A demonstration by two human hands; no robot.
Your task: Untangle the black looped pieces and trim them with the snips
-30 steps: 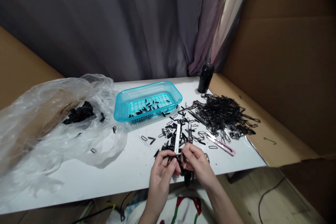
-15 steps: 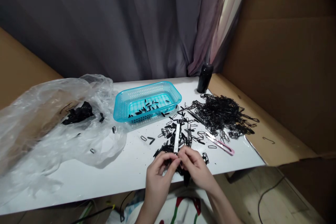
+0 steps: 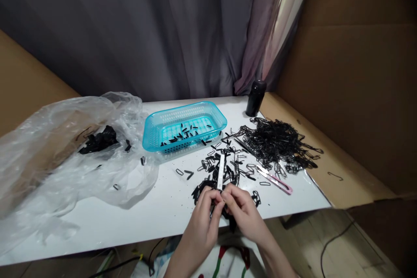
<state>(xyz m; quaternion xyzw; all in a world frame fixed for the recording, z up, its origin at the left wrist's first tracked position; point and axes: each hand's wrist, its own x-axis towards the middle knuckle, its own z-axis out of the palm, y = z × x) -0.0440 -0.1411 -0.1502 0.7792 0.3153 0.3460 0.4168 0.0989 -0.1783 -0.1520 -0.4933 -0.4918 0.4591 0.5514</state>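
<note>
My left hand [image 3: 204, 213] and my right hand [image 3: 243, 209] meet at the table's near edge, fingertips pinched together. Whatever lies between them is too small to make out. Just beyond the fingertips, a narrow white strip [image 3: 221, 171] points away from me, its near end hidden by or touching the fingers. Around it are scattered small black pieces [image 3: 232, 176], some solid and slim, others thin wire-like loops. A black heap [image 3: 202, 187] lies beside my left hand and partly under both hands.
A turquoise basket [image 3: 149, 132] holds several slim black pieces. On the right are a tangled black pile [image 3: 273, 141], a pink-handled tool [image 3: 280, 184] with pointed metal tips and a black bottle [image 3: 256, 99]. A clear plastic bag [image 3: 130, 186] spreads over the left; cardboard [image 3: 348, 108] walls the right side.
The whole view has shifted slightly. My left fingers have closed in a little towards the right hand; both hands stay pinched at the same spot.
</note>
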